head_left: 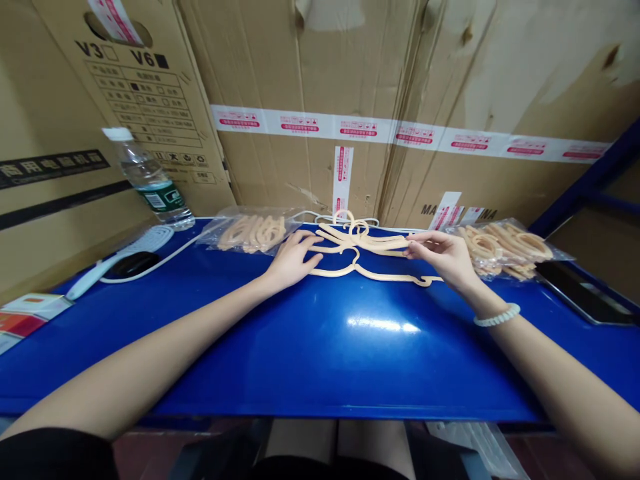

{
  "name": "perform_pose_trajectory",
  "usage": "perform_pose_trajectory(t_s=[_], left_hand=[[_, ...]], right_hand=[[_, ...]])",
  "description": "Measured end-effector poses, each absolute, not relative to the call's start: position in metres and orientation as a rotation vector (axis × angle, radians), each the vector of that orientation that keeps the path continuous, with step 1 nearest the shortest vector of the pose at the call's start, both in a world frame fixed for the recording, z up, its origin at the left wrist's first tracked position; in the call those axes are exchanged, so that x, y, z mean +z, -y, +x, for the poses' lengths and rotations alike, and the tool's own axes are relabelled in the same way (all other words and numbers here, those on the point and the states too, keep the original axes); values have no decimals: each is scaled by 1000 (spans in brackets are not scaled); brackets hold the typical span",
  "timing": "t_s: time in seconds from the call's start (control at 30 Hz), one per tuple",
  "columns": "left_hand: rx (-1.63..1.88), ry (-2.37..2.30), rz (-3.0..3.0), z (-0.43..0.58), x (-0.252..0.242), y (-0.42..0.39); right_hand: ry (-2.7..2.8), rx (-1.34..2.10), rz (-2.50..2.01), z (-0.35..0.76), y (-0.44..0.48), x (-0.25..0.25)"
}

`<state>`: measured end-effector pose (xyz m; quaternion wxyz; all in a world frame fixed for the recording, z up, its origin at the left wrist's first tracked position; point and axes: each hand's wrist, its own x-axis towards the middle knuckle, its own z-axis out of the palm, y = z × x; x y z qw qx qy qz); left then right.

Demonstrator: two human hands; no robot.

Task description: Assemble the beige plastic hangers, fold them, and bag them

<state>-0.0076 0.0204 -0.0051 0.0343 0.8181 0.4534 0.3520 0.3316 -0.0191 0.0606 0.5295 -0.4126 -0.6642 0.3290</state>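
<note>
A small stack of cream plastic hangers (357,243) lies on the blue table (320,347) near the cardboard wall. My left hand (293,257) rests on the stack's left end, fingers spread over the hanger arms. My right hand (443,257) pinches the stack's right end between thumb and fingers. A white bead bracelet (497,315) sits on my right wrist. The lowest hanger (380,273) sticks out toward me from under the pile.
Clear bags of cream hangers lie at the left (253,231) and at the right (505,248). A water bottle (150,179) stands at the left, a white fan-like device (123,257) and a cable beside it. A dark phone (583,293) lies far right. Cardboard boxes (350,87) wall the back.
</note>
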Motion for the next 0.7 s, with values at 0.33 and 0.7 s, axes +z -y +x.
perform_pose_trajectory(t_s=[0.33, 0.7], left_hand=[[1024, -954, 2235, 11, 52, 23], [1103, -1230, 2221, -2, 19, 37]], right_hand=[[1374, 731, -904, 334, 36, 84], [1652, 483, -1227, 390, 17, 83]])
